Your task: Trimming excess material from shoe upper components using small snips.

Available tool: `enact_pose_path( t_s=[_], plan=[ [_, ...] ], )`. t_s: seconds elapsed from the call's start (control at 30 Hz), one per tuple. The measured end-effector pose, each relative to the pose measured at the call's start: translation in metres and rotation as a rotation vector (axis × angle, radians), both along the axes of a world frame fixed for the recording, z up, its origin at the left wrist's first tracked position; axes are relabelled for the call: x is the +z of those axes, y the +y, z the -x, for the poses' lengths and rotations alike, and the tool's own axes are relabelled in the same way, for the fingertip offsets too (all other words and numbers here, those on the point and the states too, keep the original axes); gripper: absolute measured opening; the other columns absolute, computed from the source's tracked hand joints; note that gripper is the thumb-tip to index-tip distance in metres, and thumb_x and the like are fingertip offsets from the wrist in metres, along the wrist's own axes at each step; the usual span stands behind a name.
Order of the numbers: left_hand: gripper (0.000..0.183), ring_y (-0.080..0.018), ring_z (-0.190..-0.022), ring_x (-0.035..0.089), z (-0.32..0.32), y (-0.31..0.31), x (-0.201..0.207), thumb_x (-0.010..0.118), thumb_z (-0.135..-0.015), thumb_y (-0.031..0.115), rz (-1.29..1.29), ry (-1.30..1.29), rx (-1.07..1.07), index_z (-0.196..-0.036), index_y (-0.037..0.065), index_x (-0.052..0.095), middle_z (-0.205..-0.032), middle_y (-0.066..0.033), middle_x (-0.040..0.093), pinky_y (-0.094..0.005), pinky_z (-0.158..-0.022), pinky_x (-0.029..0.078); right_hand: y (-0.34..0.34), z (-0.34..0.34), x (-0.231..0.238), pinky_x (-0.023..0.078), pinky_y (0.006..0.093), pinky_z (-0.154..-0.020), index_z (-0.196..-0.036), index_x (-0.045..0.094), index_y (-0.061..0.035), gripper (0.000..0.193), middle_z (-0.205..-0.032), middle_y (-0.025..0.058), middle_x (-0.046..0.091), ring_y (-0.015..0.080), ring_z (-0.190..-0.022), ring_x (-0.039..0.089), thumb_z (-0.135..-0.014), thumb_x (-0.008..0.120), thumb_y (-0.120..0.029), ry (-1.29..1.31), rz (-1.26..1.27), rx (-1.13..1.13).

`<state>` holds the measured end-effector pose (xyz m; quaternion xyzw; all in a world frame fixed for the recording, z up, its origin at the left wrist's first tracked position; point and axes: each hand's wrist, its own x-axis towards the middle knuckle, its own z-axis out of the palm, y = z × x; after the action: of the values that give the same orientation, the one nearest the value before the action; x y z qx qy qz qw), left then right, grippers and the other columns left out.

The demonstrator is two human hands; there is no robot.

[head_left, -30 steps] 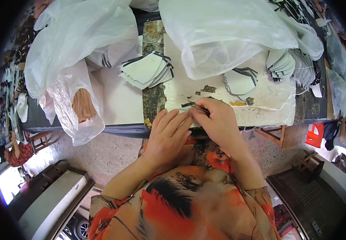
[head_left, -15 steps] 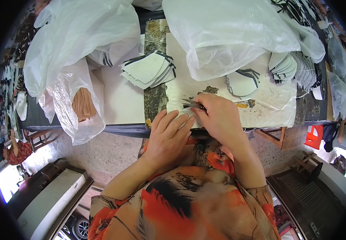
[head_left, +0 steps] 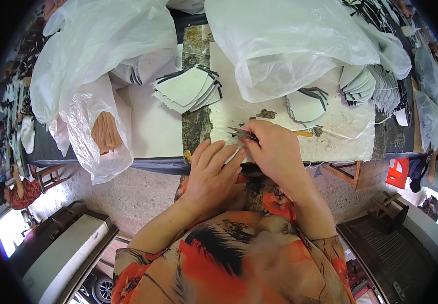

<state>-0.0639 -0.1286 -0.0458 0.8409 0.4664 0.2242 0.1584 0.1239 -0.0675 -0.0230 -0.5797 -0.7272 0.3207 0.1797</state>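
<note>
My right hand (head_left: 275, 149) is closed round a small pair of scissors (head_left: 244, 134), their dark pointed blades directed left, just beyond my left fingertips. My left hand (head_left: 214, 167) lies with its fingers stretched out at the table's near edge. Under and beside those fingertips a bit of a white piece (head_left: 234, 144) shows; the two hands cover most of it. To the right lies a white cut piece with a dark edge (head_left: 306, 107). A stack of similar white pieces with black edging (head_left: 186, 88) rests beyond my left hand.
Large translucent plastic bags (head_left: 290, 45) cover the table's far side. Another bag at left holds folded tan pieces (head_left: 106, 133). More fanned stacks (head_left: 360, 86) lie at far right. A yellow strip (head_left: 304, 134) is right of my hand. Wooden stools and other people appear at the edges.
The scissors' blades have shifted slightly, tilting a little down toward my left fingertips, and my right hand has moved slightly. My left hand stays in place.
</note>
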Motion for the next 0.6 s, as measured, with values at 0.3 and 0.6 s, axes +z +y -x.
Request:
enact_pose_path(
  t_s=[0.3,0.6],
  plan=[
    [0.041,-0.0343,-0.133,0.050,-0.0008,0.0011,0.0039,0.073,-0.087,0.018,0.028,0.056,0.053,-0.128,0.016,0.071,-0.141,-0.0121,0.059,-0.0559,-0.117,0.029,0.0031,-0.0006,0.0041,0.053,0.0482,-0.072,-0.096,0.065,-0.0057,0.014,-0.089,0.0145,0.069,0.0366,-0.085,0.068,-0.090,0.066,-0.019,-0.051,0.032,0.036],
    [0.038,-0.0315,-0.131,0.051,-0.0025,0.0006,0.0060,0.072,-0.089,0.020,0.037,0.131,0.070,-0.127,0.020,0.071,-0.140,-0.0077,0.060,-0.0549,-0.118,0.027,0.0028,-0.0048,0.0032,0.054,0.0474,-0.069,-0.096,0.064,-0.0048,0.020,-0.084,0.0152,0.071,0.0384,-0.079,0.069,-0.089,0.071,-0.022,0.055,0.054,-0.119]
  ],
)
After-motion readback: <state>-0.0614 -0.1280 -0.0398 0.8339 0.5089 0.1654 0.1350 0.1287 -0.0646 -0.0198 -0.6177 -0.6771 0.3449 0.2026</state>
